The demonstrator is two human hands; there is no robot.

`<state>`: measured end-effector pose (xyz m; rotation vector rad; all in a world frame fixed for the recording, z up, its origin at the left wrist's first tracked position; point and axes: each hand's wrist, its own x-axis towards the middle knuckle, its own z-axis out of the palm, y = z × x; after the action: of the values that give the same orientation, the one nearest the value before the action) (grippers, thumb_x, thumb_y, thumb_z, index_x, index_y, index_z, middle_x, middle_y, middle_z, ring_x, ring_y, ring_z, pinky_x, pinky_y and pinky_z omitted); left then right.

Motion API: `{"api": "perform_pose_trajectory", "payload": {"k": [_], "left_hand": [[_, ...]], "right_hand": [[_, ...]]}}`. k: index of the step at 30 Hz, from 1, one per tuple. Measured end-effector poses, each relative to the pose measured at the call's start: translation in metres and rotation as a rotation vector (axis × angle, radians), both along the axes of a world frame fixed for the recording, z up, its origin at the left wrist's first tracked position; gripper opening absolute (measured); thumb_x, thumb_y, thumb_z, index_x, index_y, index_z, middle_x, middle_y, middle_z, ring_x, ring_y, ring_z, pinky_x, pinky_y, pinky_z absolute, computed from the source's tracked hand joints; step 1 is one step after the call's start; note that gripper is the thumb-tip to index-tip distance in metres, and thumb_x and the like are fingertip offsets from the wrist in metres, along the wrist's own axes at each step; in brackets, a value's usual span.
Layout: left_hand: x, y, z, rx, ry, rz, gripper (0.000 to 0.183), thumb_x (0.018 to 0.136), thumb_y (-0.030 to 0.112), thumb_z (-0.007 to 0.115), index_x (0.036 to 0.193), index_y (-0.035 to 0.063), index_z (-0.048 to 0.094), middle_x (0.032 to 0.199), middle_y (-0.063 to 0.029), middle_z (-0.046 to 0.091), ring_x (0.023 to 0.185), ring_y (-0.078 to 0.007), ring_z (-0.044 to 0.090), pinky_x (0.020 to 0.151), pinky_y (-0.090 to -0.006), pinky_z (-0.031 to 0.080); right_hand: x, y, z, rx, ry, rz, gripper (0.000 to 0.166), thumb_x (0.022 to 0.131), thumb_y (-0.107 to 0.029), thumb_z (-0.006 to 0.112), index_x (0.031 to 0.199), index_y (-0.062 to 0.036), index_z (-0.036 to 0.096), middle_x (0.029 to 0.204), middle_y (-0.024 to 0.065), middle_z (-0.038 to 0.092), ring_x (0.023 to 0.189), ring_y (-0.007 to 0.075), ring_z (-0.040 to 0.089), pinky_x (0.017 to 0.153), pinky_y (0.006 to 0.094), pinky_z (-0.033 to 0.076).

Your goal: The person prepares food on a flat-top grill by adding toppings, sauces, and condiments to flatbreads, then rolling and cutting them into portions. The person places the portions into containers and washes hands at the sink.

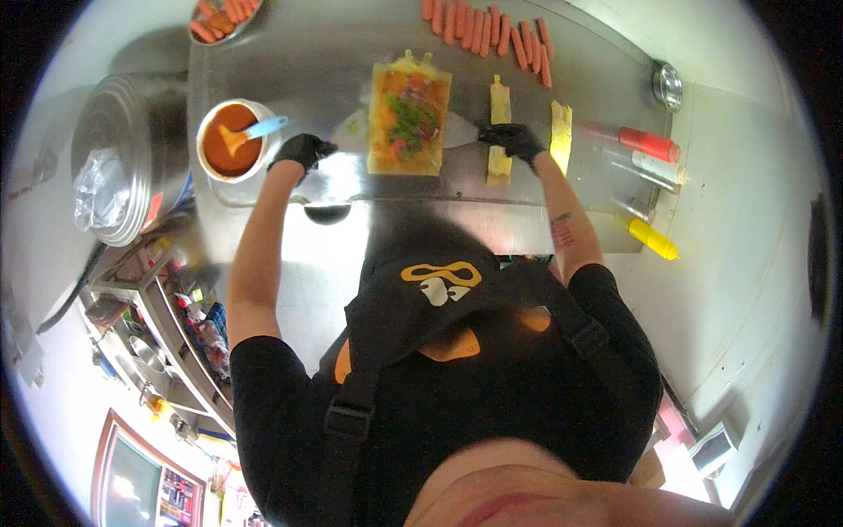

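A rectangular flat pancake point(377, 118) lies on the steel griddle point(296, 72), spread with orange sauce. Chopped green herbs point(411, 115) and red and purple bits run down its middle. My left hand point(303, 153), in a black glove, grips a broad metal scraper point(350, 134) whose blade reaches the pancake's left edge. From the other side, my gloved right hand point(517, 139) holds a second metal scraper point(463, 130) against the right edge. Both blades' tips are hidden at the pancake. The right hand passes over a narrow folded pancake point(499, 168); another folded pancake point(561, 132) lies farther right.
A white tub of red sauce point(227, 161) with a blue-handled brush point(267, 126) stands left. Several sausages point(477, 29) line the back. Red point(649, 143) and yellow squeeze bottles point(652, 238) and a metal bowl point(670, 85) sit right. A large metal drum point(132, 132) stands far left.
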<state>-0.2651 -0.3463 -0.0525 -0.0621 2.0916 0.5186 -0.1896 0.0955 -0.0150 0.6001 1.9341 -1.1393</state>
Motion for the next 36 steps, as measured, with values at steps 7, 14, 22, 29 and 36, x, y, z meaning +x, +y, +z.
{"api": "perform_pose_trajectory", "payload": {"k": [7, 14, 22, 29, 36], "left_hand": [[0.031, 0.043, 0.016, -0.025, -0.015, -0.072, 0.048, 0.074, 0.052, 0.059, 0.089, 0.0068, 0.067, 0.081, -0.0133, 0.066, 0.077, -0.0284, 0.062, 0.074, -0.0362, 0.045], [0.058, 0.017, 0.045, -0.135, 0.071, -0.131, 0.049, 0.075, 0.053, 0.058, 0.089, 0.0071, 0.068, 0.084, -0.015, 0.065, 0.077, -0.0281, 0.062, 0.074, -0.0355, 0.046], [0.034, 0.059, 0.048, -0.039, 0.169, -0.204, 0.048, 0.076, 0.051, 0.058, 0.085, 0.0058, 0.067, 0.076, -0.0145, 0.065, 0.075, -0.0274, 0.063, 0.072, -0.0377, 0.046], [0.057, 0.075, 0.053, -0.024, 0.03, -0.111, 0.047, 0.075, 0.051, 0.06, 0.078, 0.0044, 0.068, 0.074, -0.0174, 0.063, 0.077, -0.0294, 0.063, 0.076, -0.0392, 0.045], [0.063, 0.041, 0.04, -0.061, 0.139, -0.128, 0.045, 0.073, 0.051, 0.06, 0.074, 0.0065, 0.068, 0.066, -0.011, 0.064, 0.064, -0.0231, 0.062, 0.066, -0.034, 0.047]], "right_hand": [[0.033, -0.02, 0.008, 0.007, 0.031, -0.025, 0.032, 0.084, -0.034, 0.058, 0.109, -0.0157, 0.063, 0.091, -0.0047, 0.065, 0.057, 0.0042, 0.044, 0.052, 0.0203, 0.04], [0.041, 0.037, -0.01, -0.002, 0.082, 0.008, 0.036, 0.081, -0.039, 0.061, 0.108, -0.0144, 0.064, 0.085, -0.0039, 0.065, 0.057, 0.0039, 0.045, 0.051, 0.0197, 0.038], [0.003, -0.002, 0.003, -0.034, 0.155, 0.016, 0.034, 0.081, -0.041, 0.059, 0.101, -0.0134, 0.066, 0.086, 0.0029, 0.065, 0.069, 0.0125, 0.057, 0.056, 0.0277, 0.047], [-0.019, -0.12, 0.056, 0.545, 0.512, 0.572, 0.037, 0.083, -0.035, 0.046, 0.1, -0.007, 0.063, 0.097, 0.0167, 0.062, 0.091, 0.034, 0.057, 0.082, 0.0404, 0.042], [-0.016, -0.148, 0.084, 0.579, 0.563, 0.705, 0.033, 0.082, -0.031, 0.044, 0.093, -0.0066, 0.064, 0.096, 0.0212, 0.059, 0.09, 0.0379, 0.056, 0.08, 0.043, 0.044]]}}
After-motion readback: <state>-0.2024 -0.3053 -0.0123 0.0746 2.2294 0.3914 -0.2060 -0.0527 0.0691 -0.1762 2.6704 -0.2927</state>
